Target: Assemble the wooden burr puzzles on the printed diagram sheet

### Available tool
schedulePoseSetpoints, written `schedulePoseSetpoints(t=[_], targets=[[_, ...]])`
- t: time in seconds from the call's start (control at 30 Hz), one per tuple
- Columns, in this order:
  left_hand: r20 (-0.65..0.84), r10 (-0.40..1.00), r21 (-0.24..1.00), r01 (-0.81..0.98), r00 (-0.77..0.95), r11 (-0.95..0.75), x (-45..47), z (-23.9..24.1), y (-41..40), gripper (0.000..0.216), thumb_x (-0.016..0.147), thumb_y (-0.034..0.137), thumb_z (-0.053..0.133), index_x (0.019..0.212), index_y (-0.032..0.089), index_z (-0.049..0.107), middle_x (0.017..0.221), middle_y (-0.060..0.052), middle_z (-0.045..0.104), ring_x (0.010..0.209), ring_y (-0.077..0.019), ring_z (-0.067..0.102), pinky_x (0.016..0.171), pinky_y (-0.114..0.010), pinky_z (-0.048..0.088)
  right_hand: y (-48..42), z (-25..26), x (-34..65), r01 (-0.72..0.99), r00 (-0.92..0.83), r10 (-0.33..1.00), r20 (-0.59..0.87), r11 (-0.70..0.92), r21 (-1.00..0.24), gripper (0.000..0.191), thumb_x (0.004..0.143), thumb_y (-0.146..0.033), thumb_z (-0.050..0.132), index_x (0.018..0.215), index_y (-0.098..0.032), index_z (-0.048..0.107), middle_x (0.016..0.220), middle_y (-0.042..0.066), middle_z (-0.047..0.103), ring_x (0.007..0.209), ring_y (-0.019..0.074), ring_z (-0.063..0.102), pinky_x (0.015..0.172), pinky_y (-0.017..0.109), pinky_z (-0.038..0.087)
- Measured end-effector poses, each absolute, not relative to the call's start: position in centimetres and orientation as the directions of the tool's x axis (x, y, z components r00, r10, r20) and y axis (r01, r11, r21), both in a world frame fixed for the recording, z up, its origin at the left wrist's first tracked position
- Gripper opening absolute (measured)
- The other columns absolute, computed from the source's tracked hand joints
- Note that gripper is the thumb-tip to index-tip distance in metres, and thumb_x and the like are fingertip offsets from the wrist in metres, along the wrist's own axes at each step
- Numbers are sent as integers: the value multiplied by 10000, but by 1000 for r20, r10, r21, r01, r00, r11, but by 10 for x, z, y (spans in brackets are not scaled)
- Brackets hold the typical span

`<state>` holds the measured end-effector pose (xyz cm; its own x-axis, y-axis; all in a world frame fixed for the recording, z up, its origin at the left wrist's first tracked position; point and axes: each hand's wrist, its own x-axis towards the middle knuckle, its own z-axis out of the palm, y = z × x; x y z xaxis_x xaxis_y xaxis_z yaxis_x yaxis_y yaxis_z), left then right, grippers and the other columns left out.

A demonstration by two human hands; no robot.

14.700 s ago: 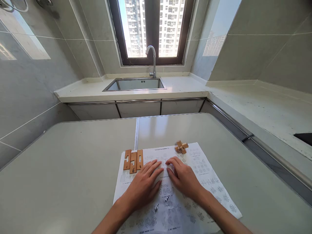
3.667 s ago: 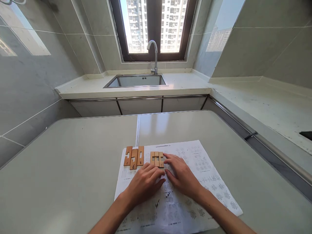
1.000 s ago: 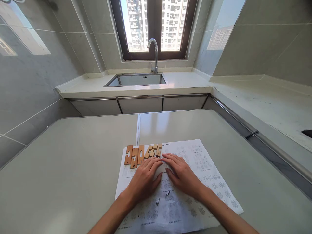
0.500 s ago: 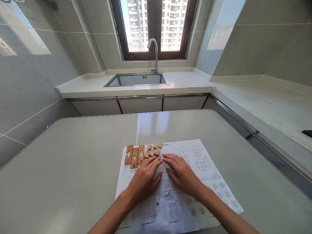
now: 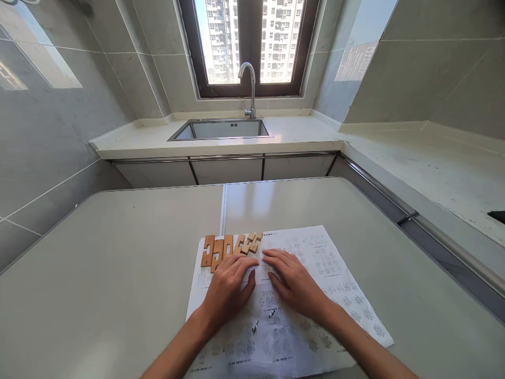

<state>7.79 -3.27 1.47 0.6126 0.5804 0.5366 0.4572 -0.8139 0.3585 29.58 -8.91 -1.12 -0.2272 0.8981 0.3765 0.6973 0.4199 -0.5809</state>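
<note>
Six notched wooden puzzle pieces lie at the far left part of a large printed sheet, in two sets. The three darker slotted pieces [image 5: 219, 245] stand side by side at the left; the smaller, paler pieces [image 5: 245, 249] sit in a loose, slanted cluster just to their right. The work in hand appears to be laying the pieces out separately, since none of them looks interlocked now. A next move on the small ones would probably call for a light pinch at the fingertips, or a gentle push to square them up.

The left hand [image 5: 228, 284] reaches over the near ends of the darker pieces and hides part of them. Its fingers extend together towards the right, the thumb well apart from them, with nothing visible in the gap. The index fingertip is just beside the near edge of the paler cluster — whether the covered fingers touch any piece I cannot tell.

The right hand [image 5: 295, 279] lies over the middle of the printed sheet [image 5: 347, 329], fingers loosely curved and thumb spread away; it seems to hold nothing and is apart from every piece. The sheet lies on a pale table [image 5: 118, 273] — a sink [image 5: 221, 129] is set into the counter beyond.
</note>
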Motion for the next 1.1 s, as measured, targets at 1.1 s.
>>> schedulePoseSetpoints(t=[1.1], targets=[[245, 874, 258, 841, 420, -477, 37, 9, 11, 651, 945, 613, 639, 1461, 224, 561, 1595, -147, 519, 1499, -446, 383, 1159, -660, 393, -89, -10, 297, 697, -227, 898, 378, 421, -581, 405, 993, -103, 541, 1363, -256, 603, 1445, 120, 651, 1381, 321, 579, 1122, 598, 520]])
